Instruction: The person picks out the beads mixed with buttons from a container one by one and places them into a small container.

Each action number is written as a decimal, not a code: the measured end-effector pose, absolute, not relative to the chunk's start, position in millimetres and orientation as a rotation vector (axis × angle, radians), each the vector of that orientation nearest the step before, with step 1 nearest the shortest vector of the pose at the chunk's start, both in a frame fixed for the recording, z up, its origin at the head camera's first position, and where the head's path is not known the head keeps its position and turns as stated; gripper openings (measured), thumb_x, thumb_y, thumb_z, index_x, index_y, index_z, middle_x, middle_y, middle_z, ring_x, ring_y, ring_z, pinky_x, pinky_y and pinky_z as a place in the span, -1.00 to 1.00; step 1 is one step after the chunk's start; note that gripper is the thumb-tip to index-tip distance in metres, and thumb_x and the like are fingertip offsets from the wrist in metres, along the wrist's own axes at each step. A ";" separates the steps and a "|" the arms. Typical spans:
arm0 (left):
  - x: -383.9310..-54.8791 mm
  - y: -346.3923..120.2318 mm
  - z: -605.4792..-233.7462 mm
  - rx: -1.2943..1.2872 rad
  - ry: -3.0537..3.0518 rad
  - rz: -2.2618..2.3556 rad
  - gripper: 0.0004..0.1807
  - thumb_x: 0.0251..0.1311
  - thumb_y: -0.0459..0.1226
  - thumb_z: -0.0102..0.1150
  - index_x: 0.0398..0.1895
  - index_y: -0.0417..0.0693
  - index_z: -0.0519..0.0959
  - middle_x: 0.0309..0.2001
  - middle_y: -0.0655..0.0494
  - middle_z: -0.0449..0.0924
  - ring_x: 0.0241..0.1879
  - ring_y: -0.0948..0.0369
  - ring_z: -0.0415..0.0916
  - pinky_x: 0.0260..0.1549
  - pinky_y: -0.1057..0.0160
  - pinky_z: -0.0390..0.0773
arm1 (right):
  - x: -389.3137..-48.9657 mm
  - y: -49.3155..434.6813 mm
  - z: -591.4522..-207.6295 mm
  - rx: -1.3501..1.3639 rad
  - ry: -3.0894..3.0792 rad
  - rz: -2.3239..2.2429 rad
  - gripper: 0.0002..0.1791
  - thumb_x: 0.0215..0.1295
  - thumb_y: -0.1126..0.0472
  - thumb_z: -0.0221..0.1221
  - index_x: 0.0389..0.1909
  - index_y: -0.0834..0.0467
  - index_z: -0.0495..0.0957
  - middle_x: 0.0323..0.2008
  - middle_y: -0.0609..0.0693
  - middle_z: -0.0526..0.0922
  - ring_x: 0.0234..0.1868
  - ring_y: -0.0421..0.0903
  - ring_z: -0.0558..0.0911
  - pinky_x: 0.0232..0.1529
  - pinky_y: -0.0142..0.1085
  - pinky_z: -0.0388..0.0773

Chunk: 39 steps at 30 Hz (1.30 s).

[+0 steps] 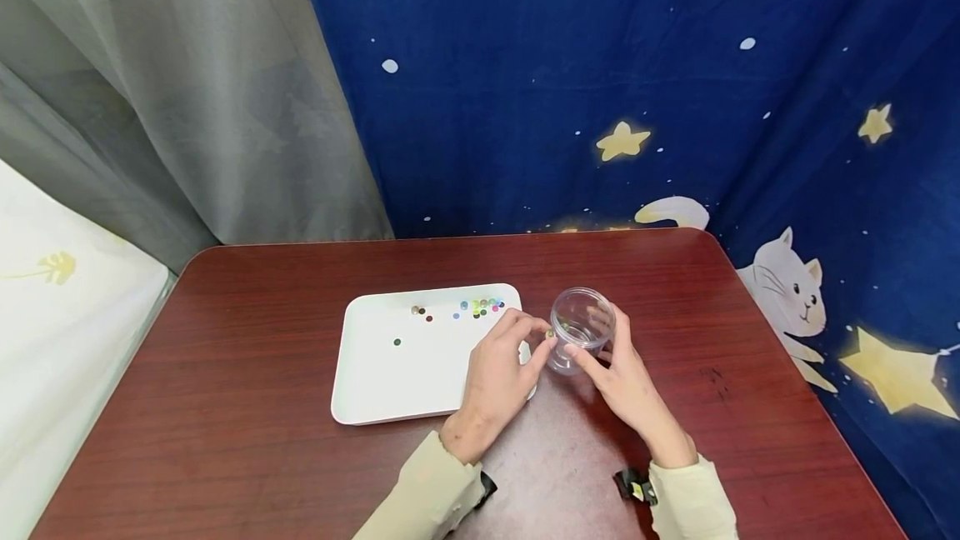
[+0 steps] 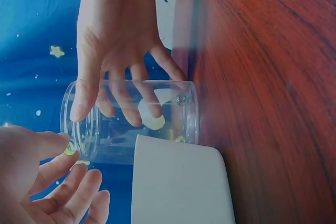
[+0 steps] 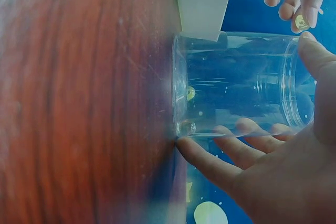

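Note:
My left hand (image 1: 495, 369) pinches a small yellow-green bead (image 3: 301, 22) between thumb and forefinger, right at the rim of a clear jar (image 1: 562, 362). The jar stands upright on the table, its mouth uncovered. Around its far right side curve the fingers of my right hand (image 1: 628, 382), with the thumb up by the rim. In the right wrist view, a yellow-green bead (image 3: 190, 93) and a clear greyish bead (image 3: 188, 128) lie at the jar's bottom. Left of the jar is a white tray (image 1: 405, 390), with my left hand over its right edge.
Several coloured beads (image 1: 483, 304) cluster in the tray's far right corner. A few dark and tan beads (image 1: 422, 312) lie farther left, and one dark green bead (image 1: 397, 342) sits apart. A reddish-brown table (image 1: 247, 390) carries everything; a blue star-patterned curtain (image 1: 510, 107) hangs behind.

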<state>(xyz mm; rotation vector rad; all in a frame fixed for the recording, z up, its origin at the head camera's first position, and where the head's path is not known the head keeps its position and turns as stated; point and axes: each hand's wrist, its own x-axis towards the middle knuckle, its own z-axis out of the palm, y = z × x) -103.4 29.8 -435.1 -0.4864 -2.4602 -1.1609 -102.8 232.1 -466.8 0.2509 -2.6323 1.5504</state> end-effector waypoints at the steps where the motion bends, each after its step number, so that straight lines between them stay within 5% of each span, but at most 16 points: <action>1: -103.3 29.9 -435.2 -0.488 -2.459 -1.159 -0.89 0.32 -0.16 0.41 -0.16 0.09 0.73 -0.22 0.21 0.63 -0.26 0.30 0.66 -0.31 0.30 0.61 | -102.7 232.1 -466.9 0.252 -2.634 1.553 -0.09 0.46 0.15 0.28 0.61 0.03 -0.09 0.48 0.26 0.31 0.43 0.28 0.48 0.17 0.26 0.59; 10: -105.9 31.4 -434.9 -0.489 -2.451 -1.183 -0.88 0.34 -0.14 0.39 -0.13 0.11 0.72 -0.16 0.20 0.63 -0.30 0.21 0.61 -0.37 0.37 0.52 | -102.9 232.1 -466.8 0.254 -2.632 1.564 -0.09 0.47 0.15 0.28 0.61 0.01 -0.10 0.49 0.24 0.31 0.44 0.26 0.47 0.18 0.25 0.58; 24: -107.8 35.5 -433.6 -0.447 -2.448 -1.151 -0.88 0.30 -0.15 0.42 -0.16 0.11 0.72 -0.10 0.23 0.61 -0.34 0.34 0.49 -0.40 0.45 0.46 | -104.8 232.8 -466.6 0.261 -2.619 1.583 -0.07 0.46 0.16 0.28 0.62 0.01 -0.12 0.50 0.24 0.29 0.45 0.27 0.46 0.20 0.26 0.56; 39: -107.2 42.0 -430.5 -0.456 -2.376 -1.208 -0.85 0.31 -0.17 0.41 -0.09 0.11 0.73 0.00 0.19 0.57 -0.33 0.28 0.60 -0.37 0.40 0.54 | -104.6 233.1 -468.2 0.261 -2.621 1.569 -0.08 0.46 0.16 0.28 0.61 0.03 -0.11 0.49 0.24 0.30 0.43 0.28 0.46 0.18 0.29 0.56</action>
